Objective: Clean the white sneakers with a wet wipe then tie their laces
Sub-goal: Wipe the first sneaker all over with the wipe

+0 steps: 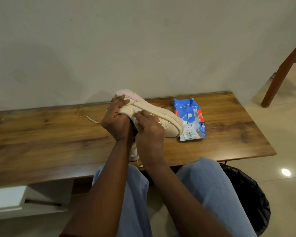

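- A second sneaker [133,152] rests on the near table [41,134] edge, mostly hidden behind the forearms.
- Right hand [148,127] pinches a white wipe [136,111] against the raised sneaker [154,115].
- Left hand [115,117] grasps that sneaker's heel.
- Far right lies the blue wipes pack [189,117].

Second sneaker [134,152] mostly hidden behind both forearms.

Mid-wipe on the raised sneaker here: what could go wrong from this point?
1. The left hand grips the raised sneaker only at its heel while the right hand presses the wet wipe on its side; it may twist or slip.
2. The sneaker's toe hangs just over the wipes pack and could knock it along the table.
3. A loose lace trails on the table and may snag.
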